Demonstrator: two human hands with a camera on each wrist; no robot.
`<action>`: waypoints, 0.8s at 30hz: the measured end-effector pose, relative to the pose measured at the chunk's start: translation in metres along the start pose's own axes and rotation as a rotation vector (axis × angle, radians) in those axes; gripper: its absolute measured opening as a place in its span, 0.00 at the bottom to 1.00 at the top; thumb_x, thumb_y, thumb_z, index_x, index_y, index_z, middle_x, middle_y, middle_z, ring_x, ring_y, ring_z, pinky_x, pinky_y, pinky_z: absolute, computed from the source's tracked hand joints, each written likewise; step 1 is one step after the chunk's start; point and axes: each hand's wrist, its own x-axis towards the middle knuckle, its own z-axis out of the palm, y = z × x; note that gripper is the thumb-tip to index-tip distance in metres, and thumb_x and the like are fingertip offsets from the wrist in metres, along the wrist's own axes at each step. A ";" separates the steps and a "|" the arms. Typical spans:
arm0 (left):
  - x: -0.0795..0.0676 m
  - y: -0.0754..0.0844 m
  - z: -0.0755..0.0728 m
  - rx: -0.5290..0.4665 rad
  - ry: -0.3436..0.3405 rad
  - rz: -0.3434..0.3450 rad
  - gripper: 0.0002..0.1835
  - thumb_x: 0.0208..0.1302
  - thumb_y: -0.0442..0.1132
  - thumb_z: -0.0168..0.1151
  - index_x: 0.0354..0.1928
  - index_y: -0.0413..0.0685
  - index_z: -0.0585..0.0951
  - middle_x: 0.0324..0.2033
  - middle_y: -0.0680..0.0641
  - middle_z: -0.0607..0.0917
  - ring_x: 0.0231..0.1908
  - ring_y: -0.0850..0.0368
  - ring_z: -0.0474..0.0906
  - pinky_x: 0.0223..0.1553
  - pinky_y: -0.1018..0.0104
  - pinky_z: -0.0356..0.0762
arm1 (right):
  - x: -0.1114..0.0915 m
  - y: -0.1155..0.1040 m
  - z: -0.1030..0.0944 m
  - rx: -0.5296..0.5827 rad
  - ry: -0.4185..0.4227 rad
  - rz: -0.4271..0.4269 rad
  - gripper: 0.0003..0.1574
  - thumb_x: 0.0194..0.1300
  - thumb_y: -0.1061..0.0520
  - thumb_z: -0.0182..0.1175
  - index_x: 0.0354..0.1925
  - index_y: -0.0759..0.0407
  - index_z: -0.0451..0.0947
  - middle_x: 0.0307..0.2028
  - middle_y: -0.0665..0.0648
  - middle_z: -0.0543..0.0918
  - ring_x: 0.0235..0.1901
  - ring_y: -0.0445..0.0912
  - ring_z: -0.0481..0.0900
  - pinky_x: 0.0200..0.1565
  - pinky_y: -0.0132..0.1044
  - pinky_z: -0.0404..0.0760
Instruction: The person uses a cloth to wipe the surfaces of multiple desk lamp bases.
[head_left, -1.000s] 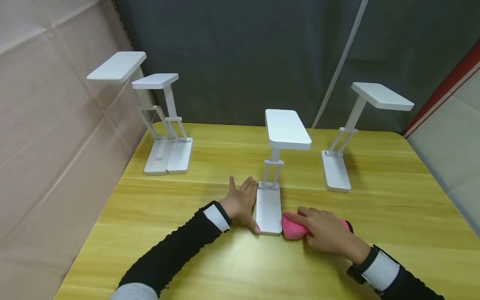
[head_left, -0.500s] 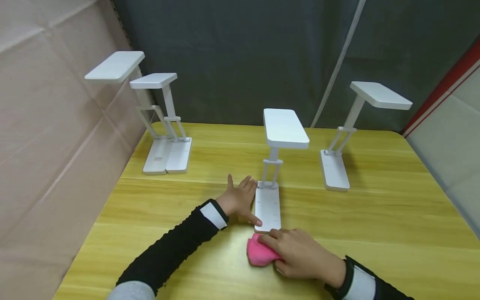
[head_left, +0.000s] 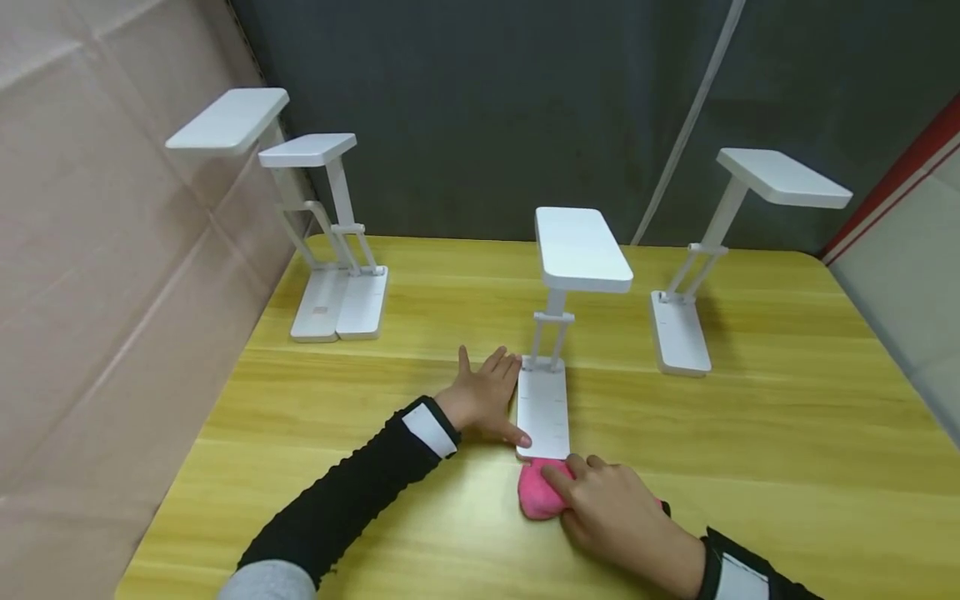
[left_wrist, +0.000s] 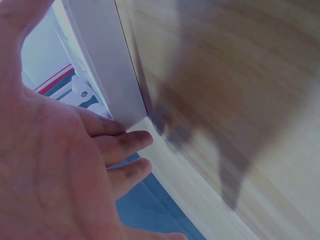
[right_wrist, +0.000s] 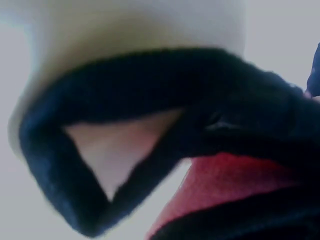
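Dark grey curtain [head_left: 450, 108] at the back, crossed by a pale slanting strip [head_left: 686, 125], with creased pale sheeting [head_left: 112, 292] down the left side; below, a yellowish wood-grain table [head_left: 420, 542]. Near the middle of the table, a white lamp [head_left: 557, 302], standing upright, flat head over a two-rod stem, long base [head_left: 543, 408] pointing toward the person. Along the left edge of that base, left hand [head_left: 483, 398], unclenched, fingers extended and fanned, thumb over the near left corner; in the left wrist view, fingertips close by the end of the base. At the near end of the base, right hand [head_left: 622, 512], grasping a pink cloth [head_left: 540, 496] bunched beneath the fingers, cloth right up against the base edge. In the right wrist view, only a blurred black loop [right_wrist: 45, 170] and some of the pink, finger positions impossible to tell from there. Farther back at left, two more lamps, outer lamp [head_left: 228, 121] and inner lamp [head_left: 340, 192], bases side by side; well apart at right, a fourth lamp [head_left: 724, 215].
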 end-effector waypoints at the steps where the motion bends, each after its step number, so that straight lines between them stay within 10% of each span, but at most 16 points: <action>1: 0.000 0.000 -0.001 -0.008 0.004 0.004 0.64 0.39 0.78 0.54 0.68 0.43 0.42 0.69 0.45 0.46 0.67 0.51 0.34 0.57 0.30 0.35 | -0.003 0.002 -0.002 0.006 -0.009 0.016 0.22 0.42 0.55 0.59 0.41 0.50 0.74 0.25 0.50 0.72 0.20 0.44 0.68 0.13 0.35 0.64; 13: 0.001 0.000 -0.002 -0.011 -0.012 0.014 0.66 0.37 0.79 0.53 0.68 0.42 0.41 0.69 0.45 0.44 0.67 0.51 0.33 0.57 0.29 0.34 | -0.017 0.009 -0.016 -0.053 -0.023 0.046 0.20 0.41 0.57 0.59 0.38 0.52 0.73 0.21 0.49 0.68 0.17 0.43 0.64 0.12 0.34 0.59; 24: -0.001 -0.001 0.000 -0.020 0.026 0.009 0.65 0.37 0.79 0.53 0.68 0.42 0.43 0.68 0.45 0.48 0.67 0.51 0.35 0.56 0.29 0.36 | 0.026 -0.026 0.002 -0.138 0.020 -0.126 0.19 0.53 0.52 0.55 0.45 0.54 0.71 0.28 0.54 0.76 0.21 0.47 0.71 0.16 0.38 0.70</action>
